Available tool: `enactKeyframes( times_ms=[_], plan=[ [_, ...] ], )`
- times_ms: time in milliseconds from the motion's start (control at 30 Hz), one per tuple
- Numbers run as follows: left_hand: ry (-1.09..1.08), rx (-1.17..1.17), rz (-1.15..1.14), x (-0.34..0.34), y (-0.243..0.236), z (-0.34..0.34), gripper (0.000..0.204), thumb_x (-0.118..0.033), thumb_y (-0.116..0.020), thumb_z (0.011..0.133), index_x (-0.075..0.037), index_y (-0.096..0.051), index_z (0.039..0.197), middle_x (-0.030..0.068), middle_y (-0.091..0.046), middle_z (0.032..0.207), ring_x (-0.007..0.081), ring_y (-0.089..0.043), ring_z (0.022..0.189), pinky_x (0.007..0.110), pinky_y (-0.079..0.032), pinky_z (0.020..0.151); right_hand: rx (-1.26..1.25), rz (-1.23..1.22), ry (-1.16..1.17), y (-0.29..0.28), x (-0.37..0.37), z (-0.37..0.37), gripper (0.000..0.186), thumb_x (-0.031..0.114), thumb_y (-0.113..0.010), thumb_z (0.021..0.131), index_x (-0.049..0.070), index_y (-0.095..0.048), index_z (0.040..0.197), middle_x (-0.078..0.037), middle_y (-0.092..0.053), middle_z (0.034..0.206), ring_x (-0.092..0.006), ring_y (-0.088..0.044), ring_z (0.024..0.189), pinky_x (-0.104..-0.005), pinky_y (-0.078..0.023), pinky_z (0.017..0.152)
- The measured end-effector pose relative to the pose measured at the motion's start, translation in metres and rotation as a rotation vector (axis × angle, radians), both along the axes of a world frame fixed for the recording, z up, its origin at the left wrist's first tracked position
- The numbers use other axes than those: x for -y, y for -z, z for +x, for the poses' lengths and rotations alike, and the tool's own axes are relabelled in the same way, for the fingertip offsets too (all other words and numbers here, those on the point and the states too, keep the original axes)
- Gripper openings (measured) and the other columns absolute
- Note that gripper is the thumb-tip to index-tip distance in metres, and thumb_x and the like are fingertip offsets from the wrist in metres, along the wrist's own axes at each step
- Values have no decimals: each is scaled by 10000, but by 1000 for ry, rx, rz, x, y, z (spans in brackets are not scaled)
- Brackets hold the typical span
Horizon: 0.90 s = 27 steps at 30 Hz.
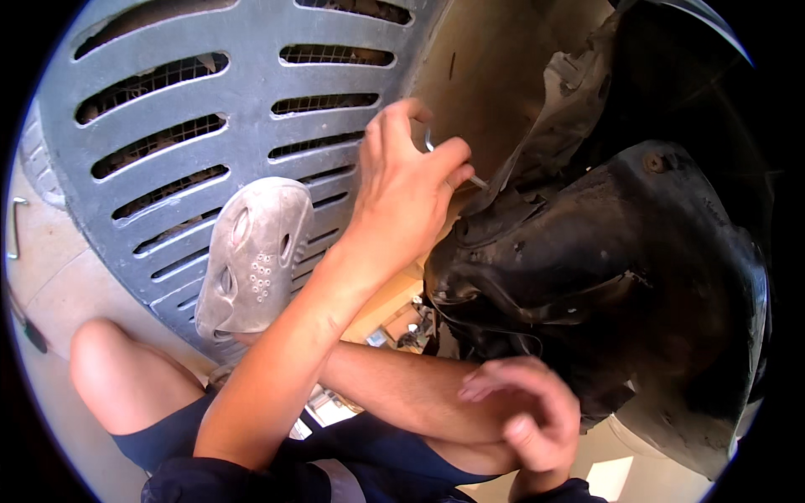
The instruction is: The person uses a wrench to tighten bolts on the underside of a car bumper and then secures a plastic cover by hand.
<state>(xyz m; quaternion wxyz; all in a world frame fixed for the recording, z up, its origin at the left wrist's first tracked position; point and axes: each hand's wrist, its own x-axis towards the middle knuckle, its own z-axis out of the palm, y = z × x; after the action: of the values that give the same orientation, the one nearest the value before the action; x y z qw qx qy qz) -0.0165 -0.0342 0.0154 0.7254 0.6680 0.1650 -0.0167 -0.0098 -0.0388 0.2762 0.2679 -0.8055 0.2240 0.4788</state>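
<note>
My left hand [402,180] grips a bent thin metal tool [429,137], thumb and fingers curled about it. The tool's lower end is by the edge of a large, dirty black moulded part [587,251] that fills the right side; whether it touches, I cannot tell. My right hand [537,411] is open, fingers apart and curved, over my bare right leg at the lower right, holding nothing. Left of my left hand is a grey slotted panel [184,142]. A pale grey perforated shoe [251,235] rests against it.
Brown sheet surface [478,75] lies behind the tool. A bent metal tool [17,226] and a dark-handled tool [32,334] lie on the tiled floor [46,289] at the far left. My bent left knee [117,369] is at lower left. Small clutter shows below the black part.
</note>
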Motion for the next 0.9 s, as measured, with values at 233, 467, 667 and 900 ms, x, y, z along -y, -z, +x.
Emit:
enactKeyframes(
  times_ms=[233,467,667,900],
  plan=[
    [368,20,-143,5,6,-5,170,-157,-574,914,-14,-581,821,151,-591,859,345,-547,867,435,-383,815,-89,248,-580,1,-18,32,525,268,-699,839,-54,-552,1227,-236,-577,1187,-385,-588,1083,-404,-469,925],
    [386,78,-286,-18,5,17,155,-135,-574,904,16,-541,908,200,-610,869,438,-572,871,490,-455,754,-153,244,-589,-1,-26,36,525,251,-699,836,-69,-548,1224,-243,-575,1193,-375,-588,1086,-406,-463,928],
    [444,261,-187,-26,8,37,156,-99,-623,852,-2,-541,943,162,-617,921,390,-571,961,465,-437,826,-197,239,-602,-5,-25,40,535,262,-704,831,-74,-551,1219,-242,-578,1194,-371,-586,1095,-405,-459,939],
    [431,165,-209,-21,14,20,181,-119,-640,827,-25,-568,964,140,-612,971,344,-564,962,417,-415,828,-145,248,-546,-3,-20,34,544,266,-704,835,-79,-549,1226,-251,-574,1202,-376,-585,1102,-399,-459,941]
  ],
)
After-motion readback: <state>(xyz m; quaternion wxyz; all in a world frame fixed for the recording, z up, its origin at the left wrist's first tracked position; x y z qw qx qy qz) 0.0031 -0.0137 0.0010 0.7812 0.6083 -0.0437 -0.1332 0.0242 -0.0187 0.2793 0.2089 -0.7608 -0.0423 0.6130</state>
